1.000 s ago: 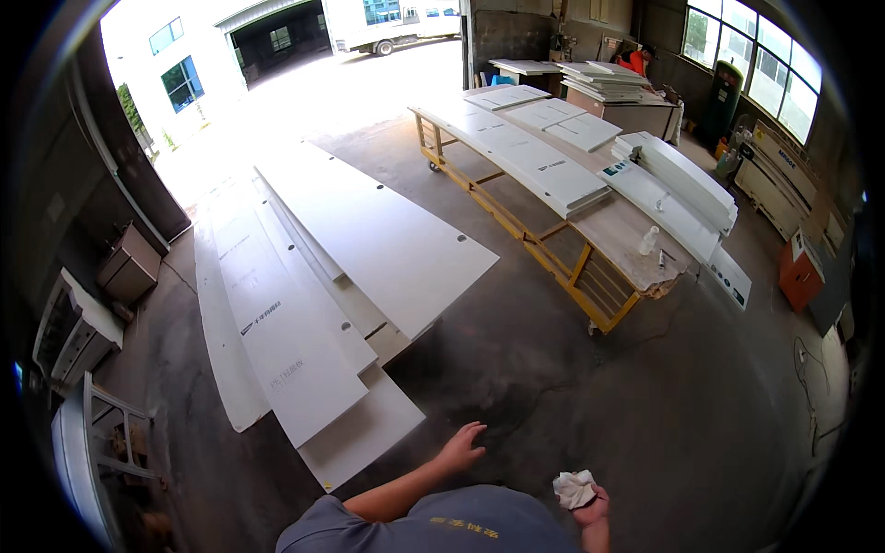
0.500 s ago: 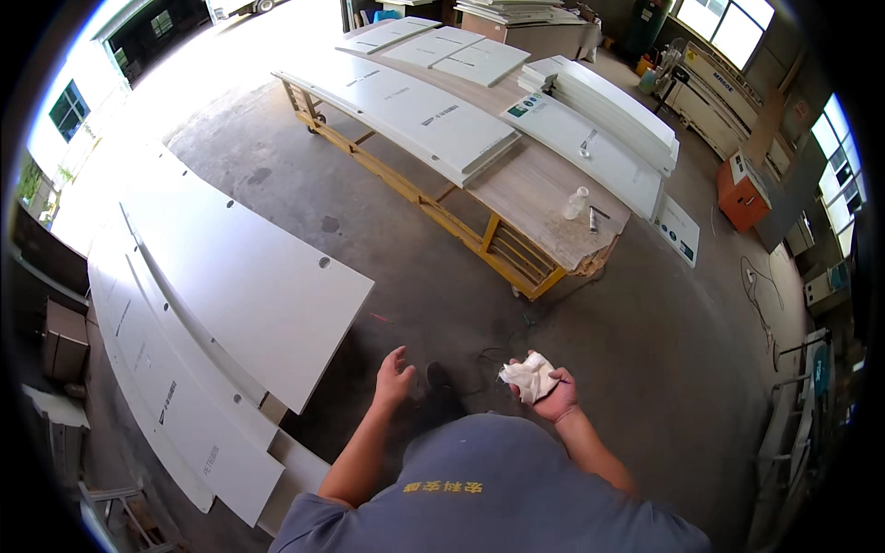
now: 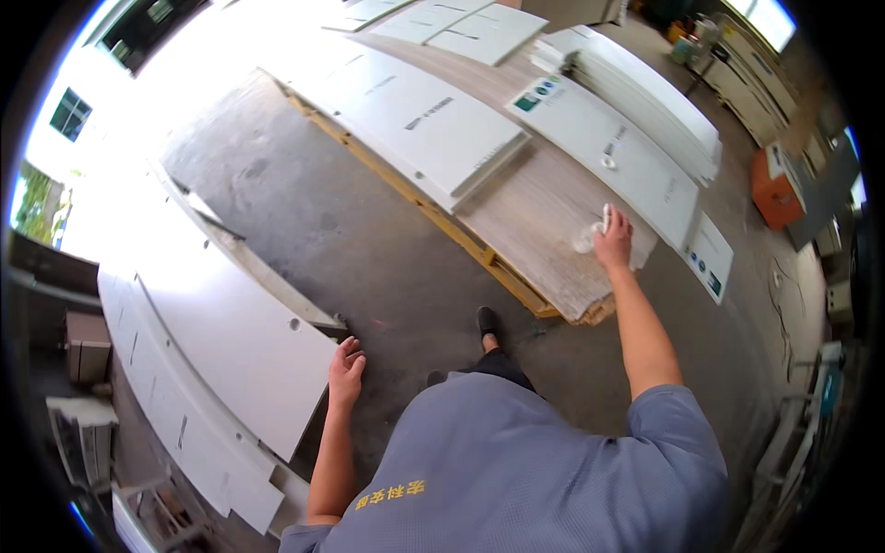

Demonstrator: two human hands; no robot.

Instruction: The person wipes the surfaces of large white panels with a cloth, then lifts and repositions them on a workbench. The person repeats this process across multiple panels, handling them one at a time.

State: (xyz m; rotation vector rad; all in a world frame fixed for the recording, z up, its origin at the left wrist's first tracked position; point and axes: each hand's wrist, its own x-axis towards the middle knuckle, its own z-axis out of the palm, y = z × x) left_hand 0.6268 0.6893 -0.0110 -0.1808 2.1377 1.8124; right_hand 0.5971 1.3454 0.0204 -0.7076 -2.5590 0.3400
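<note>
Over the near end of the long worktable [image 3: 535, 198], my right hand [image 3: 616, 244] reaches out, its fingers closed around a small white tube [image 3: 607, 217]. Right beside it on the tabletop is a clear plastic bottle [image 3: 584, 241], partly blurred. My left hand [image 3: 346, 366] hangs by the corner of a large white panel [image 3: 249, 323], fingers loosely bent and apart, holding nothing. Whether it touches the panel edge I cannot tell. The white cloth does not show now.
Printed white panels [image 3: 433, 120] lie on the table, and a stack of white boards [image 3: 645, 101] stands along its far side. A small round white item [image 3: 608, 162] rests on another panel. An orange box [image 3: 776, 189] and loose cable [image 3: 784, 300] are on the floor at right.
My right hand has gone from in front of my body, where it held a white cloth, forward to the tabletop. I have come closer to the table. My left hand has moved left toward the panel.
</note>
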